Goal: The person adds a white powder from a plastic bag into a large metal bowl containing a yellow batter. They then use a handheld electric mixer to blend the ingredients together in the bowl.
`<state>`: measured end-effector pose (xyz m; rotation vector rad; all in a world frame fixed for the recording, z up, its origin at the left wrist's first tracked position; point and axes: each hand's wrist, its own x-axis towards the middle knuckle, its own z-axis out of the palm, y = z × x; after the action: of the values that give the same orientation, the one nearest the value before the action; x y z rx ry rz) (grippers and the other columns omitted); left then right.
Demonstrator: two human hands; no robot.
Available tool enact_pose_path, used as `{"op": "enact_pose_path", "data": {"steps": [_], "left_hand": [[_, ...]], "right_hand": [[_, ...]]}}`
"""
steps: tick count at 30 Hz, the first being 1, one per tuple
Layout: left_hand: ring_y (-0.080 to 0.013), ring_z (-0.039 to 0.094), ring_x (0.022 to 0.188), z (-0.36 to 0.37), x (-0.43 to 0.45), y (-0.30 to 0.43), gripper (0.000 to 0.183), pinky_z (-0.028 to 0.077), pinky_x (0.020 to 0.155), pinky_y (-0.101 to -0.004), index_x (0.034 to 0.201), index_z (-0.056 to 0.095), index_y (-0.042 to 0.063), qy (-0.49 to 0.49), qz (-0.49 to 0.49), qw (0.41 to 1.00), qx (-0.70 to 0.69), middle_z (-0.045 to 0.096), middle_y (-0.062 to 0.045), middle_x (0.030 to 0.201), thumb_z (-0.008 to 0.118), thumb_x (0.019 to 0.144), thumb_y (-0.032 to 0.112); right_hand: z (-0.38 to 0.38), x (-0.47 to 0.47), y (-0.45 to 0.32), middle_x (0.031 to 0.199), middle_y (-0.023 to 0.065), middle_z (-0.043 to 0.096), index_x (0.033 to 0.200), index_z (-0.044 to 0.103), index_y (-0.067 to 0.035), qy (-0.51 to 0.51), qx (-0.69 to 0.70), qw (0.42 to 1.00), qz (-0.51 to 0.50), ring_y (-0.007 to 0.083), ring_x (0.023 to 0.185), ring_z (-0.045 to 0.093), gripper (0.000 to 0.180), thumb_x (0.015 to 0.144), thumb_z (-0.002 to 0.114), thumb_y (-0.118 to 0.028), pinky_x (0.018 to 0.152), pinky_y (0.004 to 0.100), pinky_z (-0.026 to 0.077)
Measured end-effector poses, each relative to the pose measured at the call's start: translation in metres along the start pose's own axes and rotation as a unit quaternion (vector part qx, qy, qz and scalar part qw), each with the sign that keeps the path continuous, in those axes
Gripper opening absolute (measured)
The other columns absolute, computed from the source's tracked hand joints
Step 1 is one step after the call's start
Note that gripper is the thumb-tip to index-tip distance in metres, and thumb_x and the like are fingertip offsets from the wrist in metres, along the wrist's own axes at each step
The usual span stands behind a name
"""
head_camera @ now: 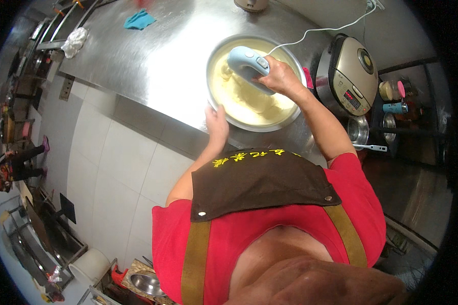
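Observation:
A wide metal bowl [265, 127] of pale yellow batter or cream stands near the edge of a stainless steel table [129, 61]. My right hand [282, 76] is closed around the handle of a light blue electric hand mixer [248, 63], held over the bowl. The mixer's beaters are mostly hidden under its body and in the mixture. A white cord runs from the mixer to the wall. At the bowl's near left rim is my left hand [216, 122], its fingers against the outside of the bowl; its exact hold is partly hidden.
A rice cooker [347, 76] with a lit display stands right of the bowl, beside a pink cloth [308, 77]. Farther off lie a blue cloth [139, 20] and a white cloth [74, 42]. Metal pots [358, 129] sit at the right. A person [13, 166] is far left.

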<state>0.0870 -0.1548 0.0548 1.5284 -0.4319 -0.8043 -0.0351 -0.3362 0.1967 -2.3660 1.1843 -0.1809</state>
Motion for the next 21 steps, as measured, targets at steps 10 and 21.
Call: {"op": "enact_pose_path", "data": {"steps": [10, 21], "left_hand": [[-0.0219, 0.058, 0.084, -0.005, 0.109, 0.024, 0.048, 0.047, 0.076, -0.0337, 0.121, 0.053, -0.008, 0.059, 0.047, 0.995, 0.065, 0.063, -0.016, 0.091, 0.058, 0.094, 0.031], [-0.0128, 0.052, 0.051, 0.004, -0.020, 0.006, 0.036, 0.044, 0.044, -0.0265, 0.111, 0.043, 0.001, -0.062, -0.120, 0.987, -0.091, 0.058, -0.010, 0.086, 0.063, 0.092, 0.024]], "right_hand": [[0.000, -0.010, 0.001, 0.098, 0.0220, 0.067, 0.108, 0.060, -0.003, -0.030, 0.012, 0.999, 0.001, 0.0371, 0.095, 0.065, 0.045, 0.073, 0.075, -0.028, 0.084, 0.0423, 0.050], [-0.006, 0.008, 0.007, 0.098, 0.0199, 0.068, 0.108, 0.061, -0.002, 0.006, 0.008, 0.999, 0.034, 0.0319, 0.093, 0.067, 0.053, 0.070, 0.081, -0.032, 0.082, 0.0397, 0.051]]}}
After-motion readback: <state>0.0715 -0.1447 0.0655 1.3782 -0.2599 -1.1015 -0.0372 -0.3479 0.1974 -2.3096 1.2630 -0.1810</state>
